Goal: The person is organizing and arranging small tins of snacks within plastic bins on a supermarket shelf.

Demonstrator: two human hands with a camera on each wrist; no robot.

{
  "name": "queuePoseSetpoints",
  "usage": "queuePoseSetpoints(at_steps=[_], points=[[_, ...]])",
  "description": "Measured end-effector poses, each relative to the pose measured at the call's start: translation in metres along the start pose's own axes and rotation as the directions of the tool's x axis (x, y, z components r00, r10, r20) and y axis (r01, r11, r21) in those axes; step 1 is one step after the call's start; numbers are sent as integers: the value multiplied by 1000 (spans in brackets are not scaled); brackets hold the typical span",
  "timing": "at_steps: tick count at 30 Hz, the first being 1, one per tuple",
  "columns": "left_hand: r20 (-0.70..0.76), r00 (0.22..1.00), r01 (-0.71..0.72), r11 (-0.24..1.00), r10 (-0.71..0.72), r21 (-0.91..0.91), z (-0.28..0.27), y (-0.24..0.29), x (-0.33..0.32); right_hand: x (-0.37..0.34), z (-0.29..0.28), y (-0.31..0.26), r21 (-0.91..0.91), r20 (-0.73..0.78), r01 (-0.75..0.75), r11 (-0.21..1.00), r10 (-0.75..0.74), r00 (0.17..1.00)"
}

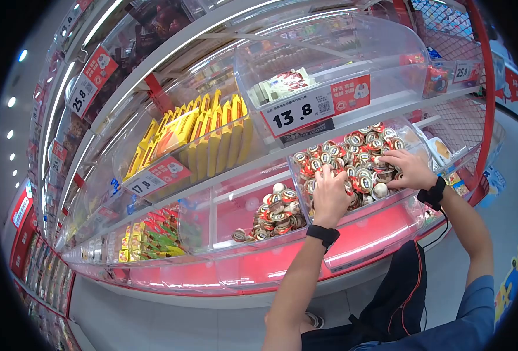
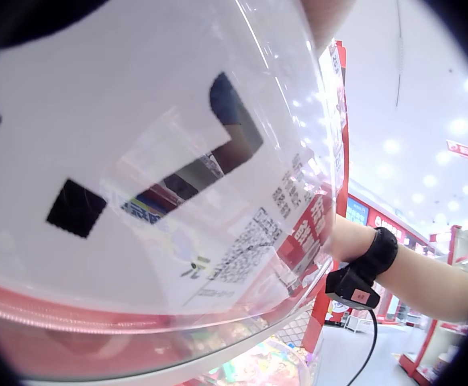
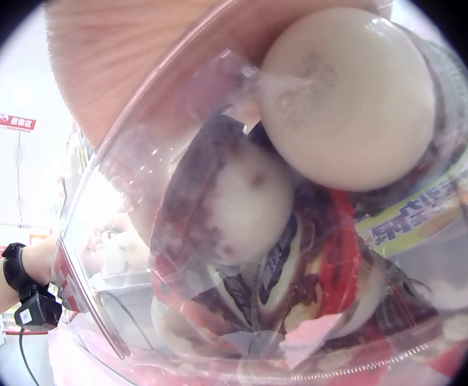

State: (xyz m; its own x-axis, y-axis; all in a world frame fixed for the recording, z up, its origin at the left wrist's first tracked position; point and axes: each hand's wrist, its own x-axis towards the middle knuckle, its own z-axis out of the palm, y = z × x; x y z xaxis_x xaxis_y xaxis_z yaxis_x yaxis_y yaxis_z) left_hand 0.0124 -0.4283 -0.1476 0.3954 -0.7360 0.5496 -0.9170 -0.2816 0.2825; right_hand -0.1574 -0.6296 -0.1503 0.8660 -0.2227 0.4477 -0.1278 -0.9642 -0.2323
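Wrapped small round cups (image 1: 361, 155) with printed lids and red wrappers fill a clear bin (image 1: 373, 206) in the head view. My left hand (image 1: 332, 196) reaches over the bin's front wall, its fingertips among the cups at the left. Over the right part of the pile, my right hand (image 1: 411, 169) spreads its fingers on the cups, with a white cup bottom (image 1: 380, 190) near its thumb. The right wrist view shows a white round cup bottom (image 3: 346, 100) close up behind the clear wall. In the left wrist view a price label hides the left hand's fingers.
A bin to the left holds more cups (image 1: 276, 213). Yellow packets (image 1: 212, 131) stand in the bin above, beside a 13.8 price sign (image 1: 317, 105). A red post (image 1: 486, 88) and wire mesh border the shelf on the right.
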Motion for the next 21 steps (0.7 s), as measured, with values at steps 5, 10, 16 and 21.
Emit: queuePoseSetpoints(at_steps=[5,10,16,21], points=[[9,999,-45,996,46,-72,3,-3,0,2,-2,-2,3,7,6,1000,-6,1000],[-116,973,-215,963,197,-165,4,-6,0,3,-2,-2,55,3,-2,999,2,1000],[-282,917,-300,954,282,-22,-3,-6,-6,6,7,3,118,-2,-51,992,52,999],[-395,843,-381,923,366,42,-35,-12,-19,5,2,-4,75,1,-35,997,35,999]])
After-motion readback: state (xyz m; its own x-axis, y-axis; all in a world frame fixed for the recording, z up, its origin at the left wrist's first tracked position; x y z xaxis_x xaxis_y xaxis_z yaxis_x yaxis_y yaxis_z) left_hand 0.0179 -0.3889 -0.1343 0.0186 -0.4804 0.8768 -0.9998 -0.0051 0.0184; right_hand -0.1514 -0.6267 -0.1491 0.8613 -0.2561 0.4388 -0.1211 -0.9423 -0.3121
